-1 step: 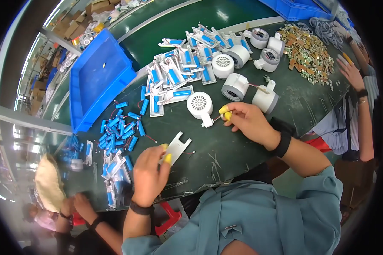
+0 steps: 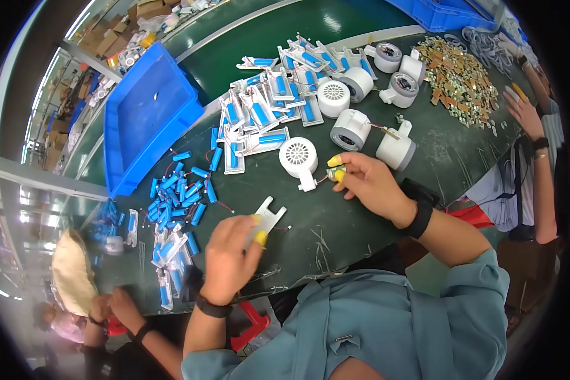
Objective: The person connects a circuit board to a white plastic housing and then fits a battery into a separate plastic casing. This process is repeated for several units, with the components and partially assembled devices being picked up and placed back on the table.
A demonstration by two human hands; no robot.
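Note:
My right hand (image 2: 377, 187), yellow covers on its fingertips, pinches a small green circuit board (image 2: 334, 171). A thin reddish wire runs from it to a white round housing (image 2: 297, 157) with a slotted grille and short neck, lying on the table. My left hand (image 2: 231, 256), also with yellow fingertip covers, is open, thumb and index finger apart at the near end of a flat white forked plastic piece (image 2: 272, 216). The fingers partly hide that piece. From beside it a thin wire with a small connector (image 2: 289, 227) sticks out.
Blue cylindrical batteries (image 2: 177, 196) and white holders with batteries (image 2: 259, 114) lie in piles leftward and ahead. More white housings (image 2: 349, 130) stand beyond my right hand, near heaped circuit boards (image 2: 462, 82). A blue tray (image 2: 149, 114) sits far left. Other people's hands (image 2: 524, 114) work at both sides.
My left hand has shifted slightly right and over the forked plastic piece, which stays in place. The circuit board in my right hand now shows more of its green face.

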